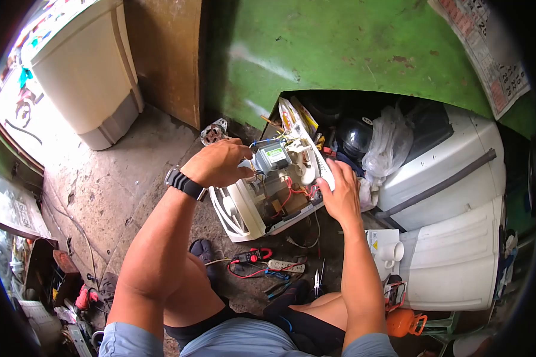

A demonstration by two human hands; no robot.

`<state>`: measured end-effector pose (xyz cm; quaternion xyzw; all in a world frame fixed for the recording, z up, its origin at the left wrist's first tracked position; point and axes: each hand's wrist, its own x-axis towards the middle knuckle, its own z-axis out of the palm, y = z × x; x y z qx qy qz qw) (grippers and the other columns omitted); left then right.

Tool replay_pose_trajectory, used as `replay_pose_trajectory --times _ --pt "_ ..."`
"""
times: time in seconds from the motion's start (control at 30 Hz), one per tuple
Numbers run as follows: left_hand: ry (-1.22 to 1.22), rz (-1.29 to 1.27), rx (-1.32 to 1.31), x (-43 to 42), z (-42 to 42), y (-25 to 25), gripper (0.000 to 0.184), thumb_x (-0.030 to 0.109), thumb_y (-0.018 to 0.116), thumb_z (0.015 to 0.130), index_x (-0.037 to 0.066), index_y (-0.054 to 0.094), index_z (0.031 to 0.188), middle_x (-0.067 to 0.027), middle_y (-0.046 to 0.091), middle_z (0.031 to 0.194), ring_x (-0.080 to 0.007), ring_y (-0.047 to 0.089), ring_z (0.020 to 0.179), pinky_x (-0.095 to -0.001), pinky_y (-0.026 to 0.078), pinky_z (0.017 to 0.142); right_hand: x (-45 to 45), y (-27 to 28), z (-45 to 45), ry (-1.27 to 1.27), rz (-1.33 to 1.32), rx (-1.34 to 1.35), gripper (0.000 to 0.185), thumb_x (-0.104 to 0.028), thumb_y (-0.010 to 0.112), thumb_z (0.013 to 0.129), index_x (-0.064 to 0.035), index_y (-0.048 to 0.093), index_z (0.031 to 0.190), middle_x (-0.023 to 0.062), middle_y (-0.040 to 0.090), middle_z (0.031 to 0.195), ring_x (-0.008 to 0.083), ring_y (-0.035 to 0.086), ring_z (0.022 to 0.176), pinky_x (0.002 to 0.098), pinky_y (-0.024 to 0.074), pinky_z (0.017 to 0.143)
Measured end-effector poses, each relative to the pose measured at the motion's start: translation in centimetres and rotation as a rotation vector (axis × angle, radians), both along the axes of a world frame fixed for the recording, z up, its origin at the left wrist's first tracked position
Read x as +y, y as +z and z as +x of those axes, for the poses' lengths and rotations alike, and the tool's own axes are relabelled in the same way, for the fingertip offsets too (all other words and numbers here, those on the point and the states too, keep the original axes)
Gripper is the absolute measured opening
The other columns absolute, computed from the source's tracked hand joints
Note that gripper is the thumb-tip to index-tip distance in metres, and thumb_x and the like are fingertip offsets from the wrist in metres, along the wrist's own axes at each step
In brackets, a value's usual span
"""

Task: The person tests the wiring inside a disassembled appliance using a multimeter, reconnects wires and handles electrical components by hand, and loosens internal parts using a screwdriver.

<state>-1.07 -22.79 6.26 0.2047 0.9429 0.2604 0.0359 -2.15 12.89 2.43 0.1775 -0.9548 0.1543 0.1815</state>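
An opened white appliance sits on the floor before me, its inner parts and coloured wires exposed. Inside it is a grey box-shaped component with a green and white label. My left hand is at the left side of that component, thumb and forefinger bent with a gap between them; the other fingertips are partly hidden. My right hand grips the right edge of the perforated white panel, with its thumb on the inner side. Beyond my left hand lies a round metal part with a coil, a motor.
Near my feet lie a red and black clamp meter, a white power strip and pliers. White appliance casings stand at right, with a mug beside them. A tall cream unit stands at upper left.
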Motion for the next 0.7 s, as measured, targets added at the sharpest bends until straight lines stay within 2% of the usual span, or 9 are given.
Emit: replay_pose_trajectory --times 0.07,0.17,0.23,0.27,0.37,0.5,0.6,0.7 --pt "-0.004 -0.003 0.005 -0.4 -0.2 -0.5 0.043 0.030 0.076 0.097 0.004 0.072 0.130 -0.0189 0.068 0.124 -0.0393 0.065 0.121 -0.0486 0.052 0.106 1.7 0.0 1.4 -0.021 -0.055 -0.049 0.061 -0.026 0.076 0.098 -0.0069 0.056 0.152 0.0202 0.057 0.147 0.0427 0.057 0.135 0.0515 0.0453 0.113" --pt "-0.015 -0.018 -0.010 -0.9 -0.3 -0.8 0.046 0.029 0.080 0.094 0.006 0.071 0.133 -0.0193 0.067 0.125 -0.0387 0.061 0.125 -0.0488 0.051 0.107 3.6 -0.4 4.3 -0.028 -0.166 -0.129 0.060 -0.025 0.074 0.100 -0.0043 0.054 0.153 0.0219 0.056 0.149 0.0438 0.055 0.137 0.0505 0.0446 0.116" --pt "-0.018 -0.032 0.046 -1.3 -0.4 -1.4 0.049 0.031 0.081 0.092 0.007 0.071 0.134 -0.0181 0.065 0.129 -0.0376 0.058 0.132 -0.0488 0.048 0.111 4.0 -0.4 6.4 -0.028 -0.175 -0.186 0.064 -0.026 0.073 0.102 -0.0041 0.050 0.156 0.0233 0.053 0.152 0.0441 0.053 0.140 0.0499 0.0438 0.118" --pt "-0.026 -0.037 0.023 -1.5 -0.4 -1.3 0.054 0.032 0.083 0.090 0.009 0.070 0.137 -0.0158 0.063 0.137 -0.0360 0.053 0.137 -0.0484 0.045 0.114 4.1 -0.7 7.2 -0.017 -0.198 -0.232 0.066 -0.028 0.073 0.102 -0.0046 0.047 0.158 0.0236 0.052 0.153 0.0441 0.053 0.141 0.0499 0.0437 0.119" --pt "0.007 -0.099 -0.016 -1.3 -0.2 -1.0 0.057 0.033 0.086 0.088 0.011 0.070 0.138 -0.0136 0.061 0.143 -0.0349 0.051 0.140 -0.0476 0.042 0.116 4.1 -0.8 8.5 0.023 -0.244 -0.322 0.074 -0.030 0.074 0.102 -0.0052 0.041 0.163 0.0244 0.049 0.156 0.0445 0.052 0.142 0.0495 0.0430 0.120" --pt "0.017 -0.161 -0.029 -1.3 -0.4 -1.0 0.062 0.036 0.089 0.084 0.013 0.071 0.138 -0.0127 0.058 0.149 -0.0351 0.047 0.145 -0.0502 0.039 0.118 3.3 -2.0 8.4 0.052 -0.258 -0.321 0.078 -0.032 0.076 0.101 -0.0061 0.039 0.165 0.0245 0.047 0.156 0.0449 0.051 0.142 0.0508 0.0449 0.118" --pt "0.071 -0.201 -0.018 -1.1 0.0 -0.8 0.068 0.039 0.090 0.083 0.014 0.069 0.142 -0.0117 0.056 0.152 -0.0355 0.044 0.149 -0.0513 0.037 0.120 2.5 -3.1 7.9 0.035 -0.251 -0.247 0.089 -0.037 0.079 0.099 -0.0064 0.032 0.168 0.0276 0.037 0.156 0.0487 0.050 0.138 0.0536 0.0474 0.115" --pt "0.093 -0.200 -0.052 -1.3 -0.6 -0.5 0.073 0.042 0.090 0.083 0.015 0.065 0.146 -0.0117 0.055 0.155 -0.0353 0.044 0.151 -0.0520 0.037 0.122 2.0 -3.7 7.3 0.044 -0.304 -0.202 0.091 -0.035 0.081 0.097 -0.0058 0.031 0.168 0.0278 0.035 0.155 0.0482 0.051 0.137 0.0532 0.0487 0.113"
